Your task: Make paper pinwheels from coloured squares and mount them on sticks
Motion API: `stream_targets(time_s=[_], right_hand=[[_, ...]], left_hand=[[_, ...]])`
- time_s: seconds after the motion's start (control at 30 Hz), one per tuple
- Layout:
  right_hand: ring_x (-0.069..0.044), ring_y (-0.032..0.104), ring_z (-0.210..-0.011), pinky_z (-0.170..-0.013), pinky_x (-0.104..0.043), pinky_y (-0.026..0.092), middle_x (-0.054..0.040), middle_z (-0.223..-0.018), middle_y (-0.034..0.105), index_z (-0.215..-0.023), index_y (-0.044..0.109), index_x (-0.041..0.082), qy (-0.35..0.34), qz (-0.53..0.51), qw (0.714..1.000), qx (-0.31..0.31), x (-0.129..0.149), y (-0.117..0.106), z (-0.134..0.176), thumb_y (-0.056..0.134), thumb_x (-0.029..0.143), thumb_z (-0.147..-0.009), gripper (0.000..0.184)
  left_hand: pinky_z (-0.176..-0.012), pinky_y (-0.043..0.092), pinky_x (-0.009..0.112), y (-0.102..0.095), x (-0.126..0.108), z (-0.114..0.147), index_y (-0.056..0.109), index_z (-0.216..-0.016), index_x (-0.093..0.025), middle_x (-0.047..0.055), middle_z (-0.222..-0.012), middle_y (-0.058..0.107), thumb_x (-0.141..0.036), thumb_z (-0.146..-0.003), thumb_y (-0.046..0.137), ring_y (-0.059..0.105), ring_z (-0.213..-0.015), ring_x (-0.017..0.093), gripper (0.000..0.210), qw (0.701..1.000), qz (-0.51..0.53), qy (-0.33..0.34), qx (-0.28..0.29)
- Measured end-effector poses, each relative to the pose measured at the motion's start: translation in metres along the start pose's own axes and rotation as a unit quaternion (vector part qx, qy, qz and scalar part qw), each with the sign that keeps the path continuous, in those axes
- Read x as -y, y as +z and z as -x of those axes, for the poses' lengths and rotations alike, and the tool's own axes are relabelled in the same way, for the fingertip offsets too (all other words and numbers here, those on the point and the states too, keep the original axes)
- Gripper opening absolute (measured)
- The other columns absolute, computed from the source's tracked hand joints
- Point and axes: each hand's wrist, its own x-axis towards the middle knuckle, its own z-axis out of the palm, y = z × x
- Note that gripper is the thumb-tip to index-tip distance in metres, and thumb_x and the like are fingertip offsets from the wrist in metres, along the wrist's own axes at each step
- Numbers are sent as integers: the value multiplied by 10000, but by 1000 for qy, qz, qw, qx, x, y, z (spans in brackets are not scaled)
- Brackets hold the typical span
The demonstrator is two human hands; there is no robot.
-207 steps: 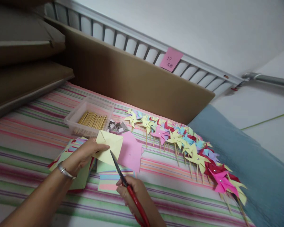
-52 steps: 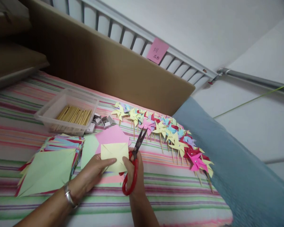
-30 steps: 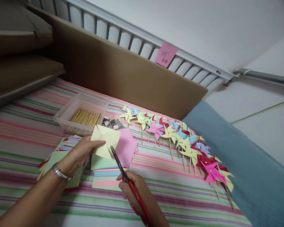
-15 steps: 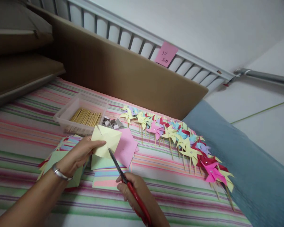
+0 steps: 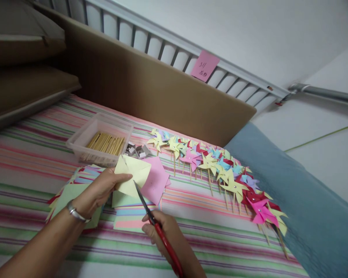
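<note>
1. As I look through the head camera, the left hand (image 5: pixel 106 184) is narrowed around a square of pale yellow paper (image 5: pixel 135 169), its thumb flat on top and its other fingers hidden behind.
2. I see the right hand (image 5: pixel 171 233) curled around the red handles of the scissors (image 5: pixel 160 231); the dark blades slant up and away from it.
3. Their tip lies over the yellow paper near its middle, just right of the left thumb; how far apart the blades stand, I cannot tell from this angle.
4. My view puts the yellow paper above the other sheets, overlapping a pink sheet (image 5: pixel 156 181) on its right and a green sheet (image 5: pixel 124 199) below.
5. Beneath the left forearm, which wears a silver bracelet (image 5: pixel 77 213), I make out a fanned stack of coloured paper (image 5: pixel 75 193).
6. Beyond the hands I have a clear plastic box (image 5: pixel 129 135) of wooden sticks (image 5: pixel 107 143), with small boxes (image 5: pixel 142 151) just beside it.
7. To my right, many finished pinwheels (image 5: pixel 224 175) lie in a long, crowded row on the striped cloth (image 5: pixel 205 239).
8. Behind everything stands a brown board (image 5: pixel 150 88), with a pink note (image 5: pixel 205 65) on the white rail (image 5: pixel 174 58) above.
</note>
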Motion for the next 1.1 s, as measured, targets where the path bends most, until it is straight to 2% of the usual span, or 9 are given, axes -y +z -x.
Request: stream_targets(time_s=[0.1, 0.33, 0.63, 1.1], right_hand=[[-102, 428, -529, -501, -208, 329, 43, -573, 451, -894, 638, 179, -13, 7, 1000, -5, -1, 0, 0, 623, 370, -743, 244], [-99, 397, -531, -511, -213, 329, 39, -579, 446, -865, 632, 153, -31, 42, 999, -14, 8, 0, 1, 613, 358, -736, 243], [-100, 438, -516, -498, -208, 337, 36, -583, 457, -825, 603, 158, 0, -13, 1000, -5, 15, 3, 4, 569, 314, -758, 173], [-89, 420, -466, -450, -195, 328, 42, -547, 447, -788, 593, 154, 8, -31, 999, -10, 13, 5, 0, 570, 301, -747, 154]], left_hand=[[-640, 496, 289, 2, 1, 1, 703, -860, -124, 86, -800, 734, -242, -564, 766, 662, -692, 222, 325, 1000, 1, -3, 25], [-548, 474, 264, 7, -4, 3, 709, -739, -118, 67, -669, 721, -233, -514, 786, 633, -567, 193, 264, 1000, 0, -6, -18], [-602, 481, 265, 7, -2, 4, 711, -827, -117, 84, -776, 735, -242, -532, 776, 655, -660, 207, 327, 1000, -1, -4, -4], [-627, 504, 294, 6, -3, 4, 708, -821, -119, 81, -765, 738, -236, -538, 779, 667, -677, 231, 315, 1000, 6, 0, 1]])
